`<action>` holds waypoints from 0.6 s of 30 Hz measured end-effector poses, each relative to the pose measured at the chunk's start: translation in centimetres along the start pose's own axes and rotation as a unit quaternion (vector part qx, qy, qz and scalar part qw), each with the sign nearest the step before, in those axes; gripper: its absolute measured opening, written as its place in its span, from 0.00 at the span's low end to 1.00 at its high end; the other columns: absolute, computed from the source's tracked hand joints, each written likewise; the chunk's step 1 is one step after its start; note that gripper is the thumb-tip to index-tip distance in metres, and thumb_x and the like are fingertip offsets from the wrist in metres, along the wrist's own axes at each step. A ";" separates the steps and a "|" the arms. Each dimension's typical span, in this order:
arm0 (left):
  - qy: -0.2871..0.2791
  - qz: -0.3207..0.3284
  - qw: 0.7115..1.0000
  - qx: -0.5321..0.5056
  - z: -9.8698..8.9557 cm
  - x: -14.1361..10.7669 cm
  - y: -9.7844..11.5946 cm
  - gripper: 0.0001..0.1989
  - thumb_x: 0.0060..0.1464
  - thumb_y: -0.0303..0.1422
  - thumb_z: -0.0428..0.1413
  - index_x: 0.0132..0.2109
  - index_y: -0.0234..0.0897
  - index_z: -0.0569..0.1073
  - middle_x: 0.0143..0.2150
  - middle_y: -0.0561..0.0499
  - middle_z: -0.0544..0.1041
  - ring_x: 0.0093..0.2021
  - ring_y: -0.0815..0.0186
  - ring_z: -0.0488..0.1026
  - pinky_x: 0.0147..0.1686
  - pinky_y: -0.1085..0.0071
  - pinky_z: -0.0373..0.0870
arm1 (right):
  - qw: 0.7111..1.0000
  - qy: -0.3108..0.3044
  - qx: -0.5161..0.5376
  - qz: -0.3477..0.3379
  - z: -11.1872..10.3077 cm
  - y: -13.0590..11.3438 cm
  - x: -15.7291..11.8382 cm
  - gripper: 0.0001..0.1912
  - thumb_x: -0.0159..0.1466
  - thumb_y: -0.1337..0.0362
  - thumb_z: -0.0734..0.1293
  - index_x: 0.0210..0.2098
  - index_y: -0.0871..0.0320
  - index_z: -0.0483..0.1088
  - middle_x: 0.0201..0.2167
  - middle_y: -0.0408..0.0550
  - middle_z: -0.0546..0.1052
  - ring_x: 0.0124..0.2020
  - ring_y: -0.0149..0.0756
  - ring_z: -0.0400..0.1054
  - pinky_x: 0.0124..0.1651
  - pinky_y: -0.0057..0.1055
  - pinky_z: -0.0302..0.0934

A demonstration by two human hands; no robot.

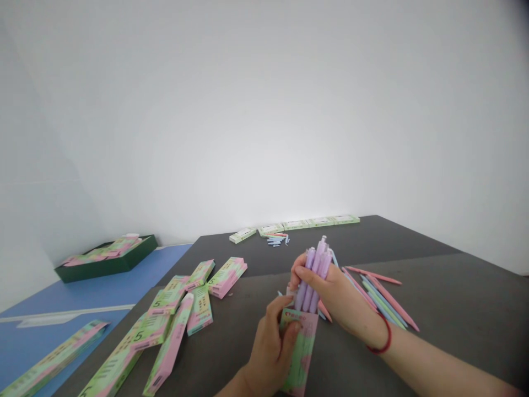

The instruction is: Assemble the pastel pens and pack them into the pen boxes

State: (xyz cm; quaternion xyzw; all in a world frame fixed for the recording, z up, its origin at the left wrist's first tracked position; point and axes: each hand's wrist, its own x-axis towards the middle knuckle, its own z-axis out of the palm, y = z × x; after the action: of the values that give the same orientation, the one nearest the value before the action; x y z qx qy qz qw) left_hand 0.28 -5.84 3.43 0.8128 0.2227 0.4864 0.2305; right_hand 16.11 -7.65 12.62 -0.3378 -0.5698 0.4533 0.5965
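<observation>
Near the front middle, my left hand (273,344) is wrapped round a green and pink pen box (303,353), which stands tilted with its open end up. My right hand (330,286), with a red band at the wrist, grips a bundle of several purple pens (316,270). The lower ends of the pens are inside the mouth of the box; their clicker ends point up. Part of the box's flap shows by my left fingers.
Several pen boxes (200,309) lie at the left, some overlapping. Loose coloured pens (388,303) are at the right. Small pieces (276,240) and a row of boxes (295,225) lie at the back. A green tray (103,268) holds more packaging on the blue surface (136,286).
</observation>
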 end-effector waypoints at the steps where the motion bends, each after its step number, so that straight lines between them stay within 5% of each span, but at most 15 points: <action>1: -0.007 0.010 1.000 0.000 0.0 0.0 -0.1 0.17 0.61 0.28 0.46 0.56 0.42 0.57 0.49 0.46 0.68 0.46 0.62 0.68 0.45 0.66 0.65 | 0.999 -0.010 -0.032 0.006 -0.1 0.1 0.0 0.10 0.64 0.59 0.62 0.30 0.58 0.66 0.25 0.42 0.72 0.28 0.32 0.67 0.33 0.29 0.61; 6: -0.069 0.046 0.996 -0.013 -0.9 0.8 0.8 0.10 0.61 0.27 0.44 0.49 0.40 0.63 0.46 0.46 0.66 0.42 0.64 0.67 0.42 0.67 0.64 | 0.985 -0.011 -0.171 -0.005 0.3 0.3 -0.9 0.12 0.65 0.58 0.61 0.36 0.58 0.72 0.35 0.47 0.76 0.38 0.38 0.70 0.44 0.33 0.60; 12: -0.089 -0.033 0.995 -0.031 -1.9 2.0 2.2 0.06 0.62 0.31 0.44 0.41 0.37 0.65 0.36 0.49 0.68 0.36 0.65 0.67 0.39 0.69 0.65 | 0.986 -0.030 -0.159 -0.024 -0.1 1.5 -2.5 0.14 0.65 0.55 0.61 0.42 0.55 0.73 0.44 0.50 0.74 0.47 0.44 0.67 0.52 0.39 0.59; 18: -0.164 -0.031 0.986 -0.026 -3.4 4.6 4.0 0.14 0.56 0.23 0.44 0.41 0.38 0.72 0.48 0.46 0.71 0.49 0.61 0.68 0.50 0.68 0.62 | 0.986 -0.017 -0.167 -0.021 -1.0 2.1 -2.9 0.15 0.65 0.55 0.61 0.47 0.52 0.73 0.49 0.50 0.73 0.52 0.44 0.64 0.60 0.44 0.51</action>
State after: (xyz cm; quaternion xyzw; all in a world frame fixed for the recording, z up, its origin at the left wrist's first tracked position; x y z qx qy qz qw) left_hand -0.20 -5.79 10.38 0.8680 0.1942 0.3444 0.3002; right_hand 16.93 -9.47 9.51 -0.4126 -0.6548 0.3444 0.5314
